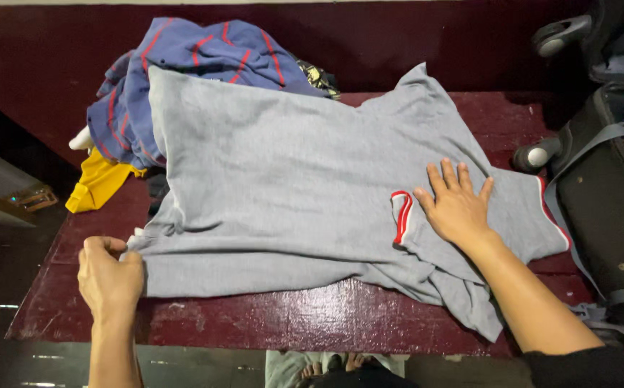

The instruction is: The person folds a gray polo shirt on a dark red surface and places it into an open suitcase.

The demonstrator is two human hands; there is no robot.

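A grey T-shirt (283,179) with red-and-white sleeve trim lies spread across a dark red table (290,320). My left hand (109,276) pinches the shirt's hem corner at the near left edge of the table. My right hand (457,205) lies flat, fingers apart, pressing on the shirt near a folded-in sleeve on the right side.
A pile of clothes sits at the back left: a blue garment with red stripes (182,65) and a yellow one (100,179). A black suitcase (606,194) with wheels stands open at the right. My feet show below the table's near edge.
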